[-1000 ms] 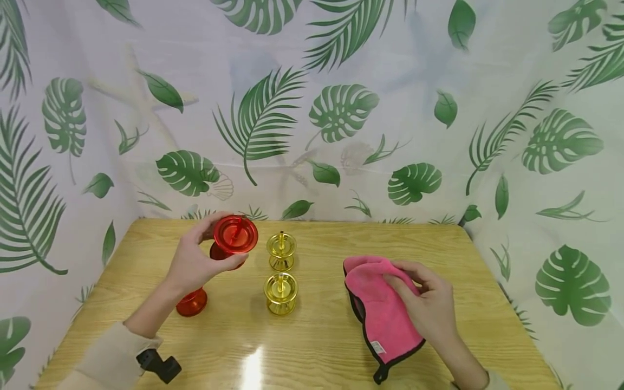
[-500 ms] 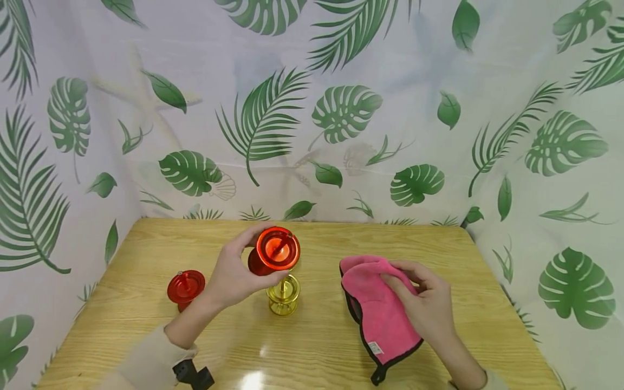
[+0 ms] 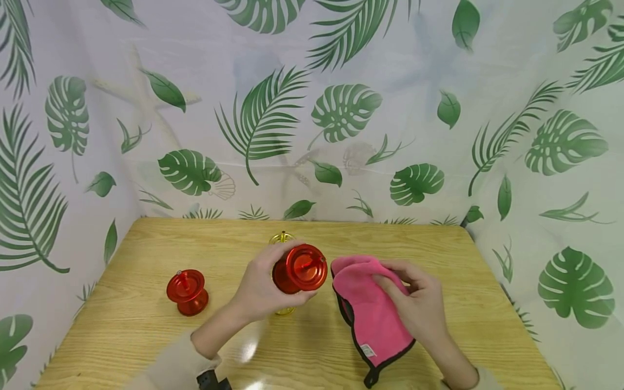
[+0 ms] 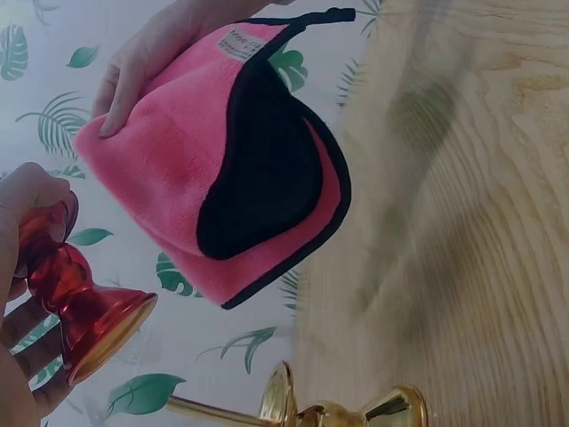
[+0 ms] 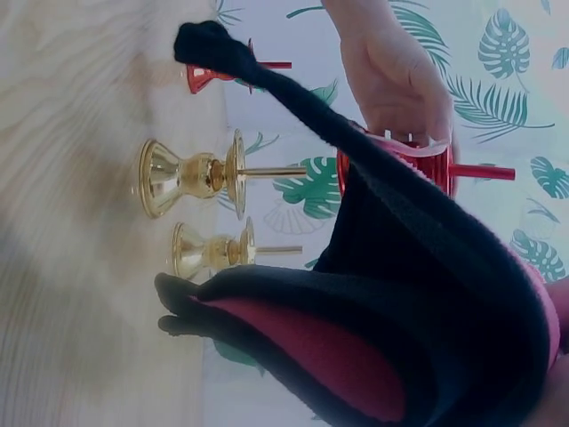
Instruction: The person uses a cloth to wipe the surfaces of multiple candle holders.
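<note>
My left hand [image 3: 255, 287] grips a red metal candle holder [image 3: 304, 268] around its body, raised off the table and tilted with its spike to the right. In the left wrist view the flared base of this red candle holder [image 4: 98, 338] faces the table. My right hand [image 3: 421, 298] pinches a pink cloth [image 3: 377, 314] with black edging between thumb and fingers. The cloth hangs folded just right of the held candle holder, and its black inner side [image 4: 267, 178] shows in the left wrist view.
Another red candle holder [image 3: 189, 292] stands upright at left on the wooden table [image 3: 234, 346]. Two gold candle holders, one nearer [image 5: 173, 178] and one farther [image 5: 204, 251], stand mid-table, mostly hidden by my left hand in the head view. A leaf-print sheet [image 3: 341, 179] surrounds the table.
My left hand has carried the red candle holder rightward from over the left side to beside the cloth, tipping it more. The right hand and cloth have shifted slightly left.
</note>
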Demonstrator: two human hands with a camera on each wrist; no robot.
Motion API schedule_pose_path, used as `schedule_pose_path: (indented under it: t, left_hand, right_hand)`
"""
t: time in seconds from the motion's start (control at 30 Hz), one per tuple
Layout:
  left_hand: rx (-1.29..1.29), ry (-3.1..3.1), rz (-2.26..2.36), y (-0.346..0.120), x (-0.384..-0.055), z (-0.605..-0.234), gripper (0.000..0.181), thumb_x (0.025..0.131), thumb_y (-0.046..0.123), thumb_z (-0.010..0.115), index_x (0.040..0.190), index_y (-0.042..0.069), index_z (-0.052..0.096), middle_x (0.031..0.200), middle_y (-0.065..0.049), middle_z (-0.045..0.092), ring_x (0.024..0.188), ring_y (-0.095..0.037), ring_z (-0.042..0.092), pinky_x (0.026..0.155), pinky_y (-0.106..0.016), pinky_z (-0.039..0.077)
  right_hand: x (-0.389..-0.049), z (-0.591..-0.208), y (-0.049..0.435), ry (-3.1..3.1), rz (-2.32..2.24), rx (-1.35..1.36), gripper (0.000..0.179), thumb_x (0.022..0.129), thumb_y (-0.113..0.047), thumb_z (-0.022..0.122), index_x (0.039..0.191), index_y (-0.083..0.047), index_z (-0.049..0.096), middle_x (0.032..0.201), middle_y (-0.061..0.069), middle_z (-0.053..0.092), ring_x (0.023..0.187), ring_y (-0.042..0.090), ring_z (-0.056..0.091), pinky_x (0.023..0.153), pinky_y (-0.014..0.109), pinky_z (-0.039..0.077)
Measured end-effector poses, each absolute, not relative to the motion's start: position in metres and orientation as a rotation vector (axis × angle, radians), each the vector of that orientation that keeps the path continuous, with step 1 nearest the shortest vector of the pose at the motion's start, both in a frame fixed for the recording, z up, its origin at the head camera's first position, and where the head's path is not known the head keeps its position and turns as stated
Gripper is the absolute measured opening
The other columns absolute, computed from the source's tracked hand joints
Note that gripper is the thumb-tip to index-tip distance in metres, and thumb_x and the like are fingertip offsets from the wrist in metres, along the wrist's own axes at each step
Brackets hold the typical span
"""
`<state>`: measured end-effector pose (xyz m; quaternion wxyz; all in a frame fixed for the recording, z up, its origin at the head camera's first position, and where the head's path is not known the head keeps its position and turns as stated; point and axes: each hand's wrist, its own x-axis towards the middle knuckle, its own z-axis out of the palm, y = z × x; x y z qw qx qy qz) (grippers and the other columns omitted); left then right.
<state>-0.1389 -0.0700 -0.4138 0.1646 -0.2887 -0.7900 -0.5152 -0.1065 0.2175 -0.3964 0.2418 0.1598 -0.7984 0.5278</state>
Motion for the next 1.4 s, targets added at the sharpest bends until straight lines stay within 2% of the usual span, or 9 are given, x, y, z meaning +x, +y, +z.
schedule_pose_path:
  t: [0.17,0.43,0.57,0.8,0.9,0.97,1.13,1.3,1.4]
  left_hand:
    - [-0.857,-2.242,-1.363,-0.061,-0.136,-0.418,0.079,0.065,0.023,0.097,0.136,0.011,0.066,0.123,-0.001,0.076,0.115,-0.019,0.068,0.098,-0.038,0.056]
    - [-0.954,-2.247,-1.284,-0.052,-0.127,-0.416,0.079,0.068,0.025,0.098,0.138,0.013,0.063,0.126,-0.001,0.074,0.113,-0.017,0.067,0.092,-0.031,0.06]
    - [-0.964,-2.27,-1.217,-0.05,-0.124,-0.415,0.081,0.068,0.029,0.098,0.139,0.013,0.063,0.125,-0.001,0.074,0.11,-0.016,0.066,0.089,-0.03,0.06]
    - [-0.989,-2.284,-1.034,-0.047,-0.121,-0.415,0.082,0.066,0.034,0.098,0.138,0.013,0.064,0.118,0.0,0.073,0.106,-0.015,0.063,0.088,-0.029,0.057]
    - [-1.0,-2.287,-0.971,-0.047,-0.119,-0.415,0.084,0.064,0.035,0.099,0.138,0.013,0.065,0.115,0.0,0.072,0.102,-0.015,0.061,0.086,-0.028,0.055]
    - [-1.013,-2.282,-0.924,-0.047,-0.119,-0.417,0.085,0.064,0.036,0.1,0.138,0.013,0.065,0.113,0.0,0.072,0.101,-0.015,0.061,0.087,-0.03,0.055]
    - [-1.046,-2.257,-0.746,-0.044,-0.117,-0.421,0.083,0.064,0.038,0.099,0.137,0.013,0.066,0.108,0.002,0.069,0.103,-0.015,0.063,0.093,-0.035,0.054]
    - [-1.055,-2.252,-0.665,-0.042,-0.115,-0.424,0.082,0.065,0.039,0.098,0.136,0.014,0.067,0.108,0.003,0.068,0.104,-0.014,0.061,0.095,-0.035,0.053]
    - [-1.06,-2.26,-0.657,-0.041,-0.114,-0.423,0.083,0.064,0.04,0.098,0.136,0.014,0.067,0.108,0.003,0.068,0.104,-0.014,0.061,0.096,-0.035,0.053]
  right_hand:
    - [-0.104,-0.396,0.214,-2.163,1.479,0.489,0.028,0.084,0.014,0.078,0.108,0.0,0.078,0.102,-0.02,0.077,0.077,-0.002,0.073,0.052,0.018,0.054]
    - [-0.101,-0.388,0.208,-2.208,1.53,0.573,0.024,0.086,0.01,0.079,0.109,0.003,0.078,0.107,-0.028,0.075,0.089,-0.001,0.076,0.063,0.019,0.06]
    - [-0.099,-0.386,0.204,-2.203,1.575,0.638,0.028,0.086,0.012,0.077,0.111,0.002,0.078,0.108,-0.019,0.078,0.089,0.0,0.076,0.061,0.019,0.059]
    - [-0.1,-0.382,0.203,-2.255,1.591,0.778,0.029,0.089,0.01,0.075,0.116,-0.001,0.077,0.109,0.005,0.082,0.093,0.001,0.076,0.068,0.021,0.062]
    - [-0.103,-0.382,0.205,-2.33,1.556,0.78,0.026,0.09,0.008,0.075,0.115,-0.002,0.078,0.104,0.015,0.081,0.089,-0.001,0.074,0.065,0.022,0.061]
    - [-0.104,-0.381,0.206,-2.399,1.55,0.752,0.024,0.092,0.003,0.076,0.114,-0.004,0.078,0.103,0.017,0.08,0.086,-0.001,0.074,0.063,0.025,0.061]
    - [-0.107,-0.378,0.206,-2.577,1.572,0.661,0.019,0.095,-0.011,0.077,0.114,-0.01,0.079,0.106,0.011,0.081,0.086,0.002,0.073,0.064,0.028,0.062]
    - [-0.107,-0.377,0.202,-2.631,1.581,0.675,0.016,0.097,-0.015,0.077,0.113,-0.013,0.08,0.107,0.007,0.082,0.093,0.005,0.076,0.074,0.028,0.064]
    - [-0.104,-0.377,0.199,-2.628,1.533,0.687,0.017,0.096,-0.017,0.077,0.113,-0.014,0.08,0.107,0.005,0.082,0.092,0.004,0.076,0.074,0.027,0.063]
